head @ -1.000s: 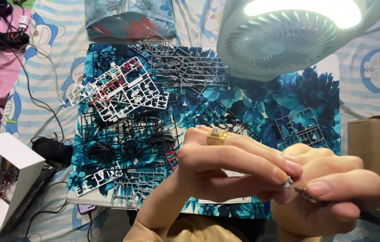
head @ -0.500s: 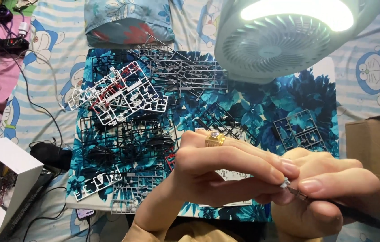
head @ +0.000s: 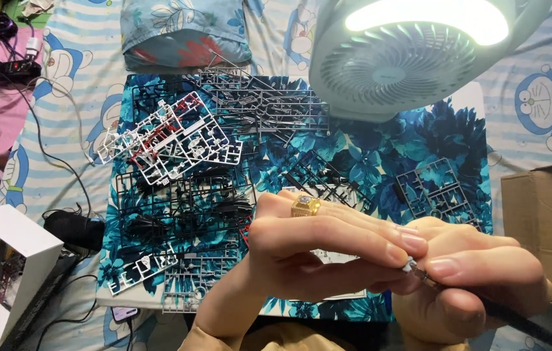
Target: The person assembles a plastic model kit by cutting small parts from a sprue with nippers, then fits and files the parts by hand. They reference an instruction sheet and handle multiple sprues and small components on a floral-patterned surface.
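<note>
Two hands meet: left hand point(head: 315, 250) fingers point(head: 399, 240) pinch a tiny grey plastic part point(head: 411, 265); right hand point(head: 477, 279) grips a dark slim tool point(head: 516, 318). Best braced together, light pressure.

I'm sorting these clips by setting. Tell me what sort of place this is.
Probably a bedroom hobby spot: cartoon-print bedsheet, a floral board strewn with plastic model-kit part frames, and a lit desk fan.

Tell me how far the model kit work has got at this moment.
Done: little that shows; no assembled model is in view. In hand: the left hand and right hand pinch one tiny grey part between fingertips, a dark tool in the right. Left: the white sprue, black sprues and grey sprues still carry many parts.
</note>
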